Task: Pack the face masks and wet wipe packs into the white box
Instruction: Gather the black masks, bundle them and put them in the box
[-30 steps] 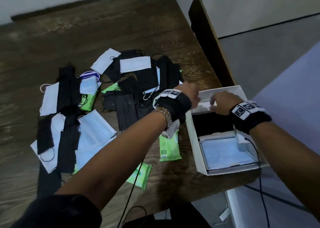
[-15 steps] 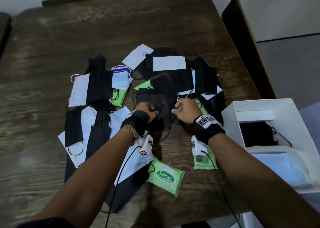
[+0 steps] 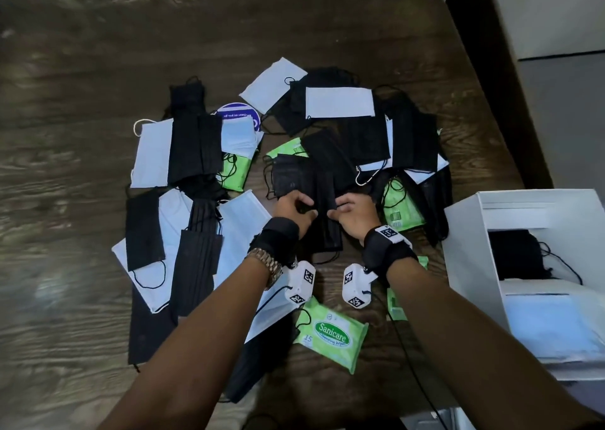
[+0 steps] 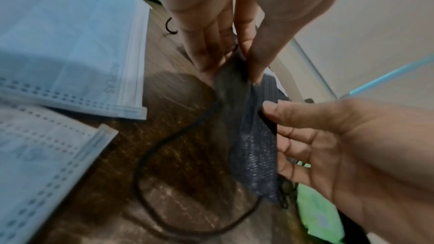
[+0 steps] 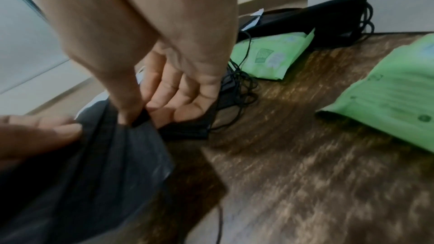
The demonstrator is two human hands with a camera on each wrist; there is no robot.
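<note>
Black fabric sits at the centre of the grip: a black mask [image 3: 327, 230] is held between both hands just above the wooden table [image 3: 98, 53]. L hand [image 3: 296, 207] pinches its left edge w/ thumb and fingertips curled onto the cloth; R hand [image 3: 355, 213] pinches the right edge the same way, thumb pressed down against the curled fingers, as the R wrist view shows. The two hands are close together, nearly touching, w/ the mask hanging folded below them and its ear loop trailing onto the wood. Nearer than the grip, toward the person, lies a green Sanicare wipe pack [image 3: 330, 334], flat, label up; a second green pack [image 3: 397, 302] is partly hidden under the R forearm. Left of the grip, light blue masks [image 3: 242, 220] and more black ones overlap in a loose heap. Just right of the grip lies another green wipe pack [image 3: 401, 208], partly under black masks. Further right, well apart from the hands, stands the white box [image 3: 465, 233], open, w/ a black mask in its far part and a light blue mask stack in its near part. Beyond the grip, the main pile spreads out: black and white masks overlapped, a green pack peeking from beneath, and a round purple-labelled pack [image 3: 237, 115] at the far left of it.
</note>
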